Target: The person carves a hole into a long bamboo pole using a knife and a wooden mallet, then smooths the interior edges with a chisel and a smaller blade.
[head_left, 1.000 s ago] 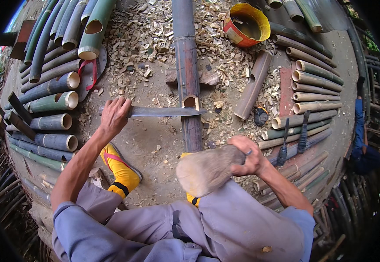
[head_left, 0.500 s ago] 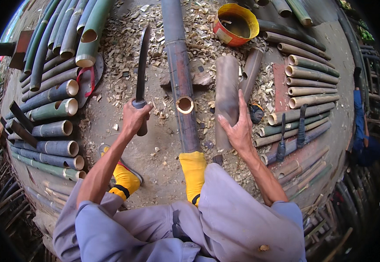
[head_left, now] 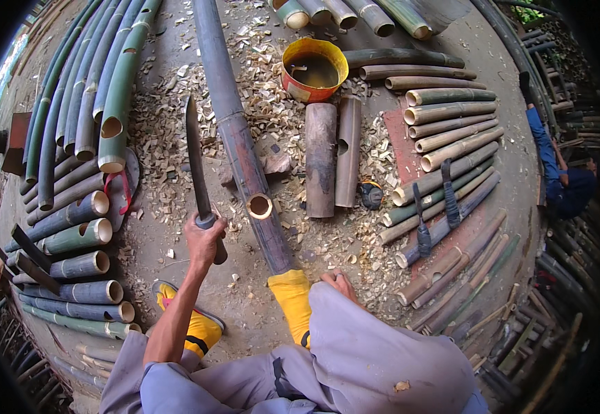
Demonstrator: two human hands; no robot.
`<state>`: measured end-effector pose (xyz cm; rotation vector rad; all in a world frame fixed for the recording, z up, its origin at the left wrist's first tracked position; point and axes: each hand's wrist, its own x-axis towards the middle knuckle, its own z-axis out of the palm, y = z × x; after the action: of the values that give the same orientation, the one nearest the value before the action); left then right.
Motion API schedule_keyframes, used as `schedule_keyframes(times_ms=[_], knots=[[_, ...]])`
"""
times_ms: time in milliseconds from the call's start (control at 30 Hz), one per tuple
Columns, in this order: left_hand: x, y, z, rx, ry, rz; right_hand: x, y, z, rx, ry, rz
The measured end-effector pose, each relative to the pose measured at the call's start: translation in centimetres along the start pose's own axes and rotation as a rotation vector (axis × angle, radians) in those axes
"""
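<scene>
My left hand (head_left: 204,241) is wrapped around the handle of a machete (head_left: 195,155), its dark blade pointing away from me. Right of the blade, a long dark bamboo pole (head_left: 225,83) runs toward me, with a round hole cut in its near part. My yellow-socked foot (head_left: 290,298) rests at the pole's near end. Beside my right knee is my right hand (head_left: 338,283), partly covered by the trouser leg; its fingers are mostly hidden. Farther off lie a thick brown wooden cylinder (head_left: 320,162) and a short bamboo piece (head_left: 349,152) with a side hole.
A yellow-and-red bucket (head_left: 315,72) of dark liquid stands beyond them. Cut bamboo tubes (head_left: 72,237) line the left; more tubes (head_left: 451,112) lie right, with wrapped-handle tools (head_left: 449,200) on them. A tape measure (head_left: 370,195) sits among wood chips. Another person (head_left: 570,186) is far right.
My right hand has left the wooden cylinder and drawn back to my right knee. The cylinder now lies still beside the short bamboo piece. The view has shifted; my left hand still grips the machete.
</scene>
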<state>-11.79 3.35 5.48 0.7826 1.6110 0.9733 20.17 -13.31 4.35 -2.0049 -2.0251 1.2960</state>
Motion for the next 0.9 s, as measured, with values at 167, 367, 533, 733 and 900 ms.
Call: schedule_keyframes(times_ms=[167,367,533,733,900], knots=[[0.0,0.0,0.3,0.007,-0.024,0.015,3.6,1.4,-7.6,0.261,-0.114,0.133],[-0.4,1.4,1.1,0.085,-0.042,0.054,9.1,-5.0,-29.6,0.991,0.953,-0.525],[-1.5,2.6,4.7,0.098,-0.142,0.106,9.3,-6.2,-19.9,0.653,0.341,-0.035],[-7.1,5.7,11.7,-0.068,-0.472,-0.039,5.7,-9.3,-7.3,0.661,0.019,-0.200],[-7.4,6.8,13.1,0.329,-0.551,0.555,6.2,-4.7,-9.1,1.229,0.550,0.017]])
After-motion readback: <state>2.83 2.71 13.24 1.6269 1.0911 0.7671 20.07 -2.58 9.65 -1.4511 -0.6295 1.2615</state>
